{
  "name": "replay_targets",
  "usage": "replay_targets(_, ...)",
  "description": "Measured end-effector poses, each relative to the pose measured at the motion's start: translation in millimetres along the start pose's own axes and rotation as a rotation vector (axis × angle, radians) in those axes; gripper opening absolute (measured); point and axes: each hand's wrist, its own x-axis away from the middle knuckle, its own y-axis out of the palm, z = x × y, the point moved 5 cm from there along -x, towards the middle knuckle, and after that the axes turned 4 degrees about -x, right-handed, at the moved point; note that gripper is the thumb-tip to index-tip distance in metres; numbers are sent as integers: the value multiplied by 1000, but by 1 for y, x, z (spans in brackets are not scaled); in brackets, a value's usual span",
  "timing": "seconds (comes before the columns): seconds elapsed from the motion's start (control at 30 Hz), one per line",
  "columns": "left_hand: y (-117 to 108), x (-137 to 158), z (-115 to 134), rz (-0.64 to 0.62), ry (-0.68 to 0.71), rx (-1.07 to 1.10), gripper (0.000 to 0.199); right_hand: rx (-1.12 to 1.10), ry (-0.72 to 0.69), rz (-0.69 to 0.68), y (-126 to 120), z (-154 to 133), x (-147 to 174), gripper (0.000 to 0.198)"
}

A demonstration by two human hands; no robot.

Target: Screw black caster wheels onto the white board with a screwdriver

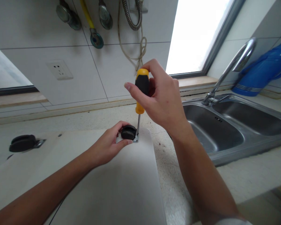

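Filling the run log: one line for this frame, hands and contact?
left hand: grips black caster wheel on white board | right hand: holds screwdriver upright, tip at caster plate | second caster: far left

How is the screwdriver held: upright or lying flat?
Upright. The screwdriver stands with its tip down beside the black caster, gripped by the right hand.

A screwdriver (141,90) is held upright by the right hand (162,100), tip at a caster (128,132) pinched by the left hand (107,147) on a white board (112,187).
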Motion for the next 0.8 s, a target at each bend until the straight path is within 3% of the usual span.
replay_targets(0.2, -1, 1, 1, 14, -1, -16, 42, -32, -20, 3, -4, 1, -1, 40)
replay_targets(0.43, -1, 2, 1, 7, -18, -18, 43, -43, -52, 21, -4, 1, 0, 34)
replay_targets(0.8, -2, 3, -1, 55, 29, -12, 44, -100, -79, -210, -7, -22, 4, 17)
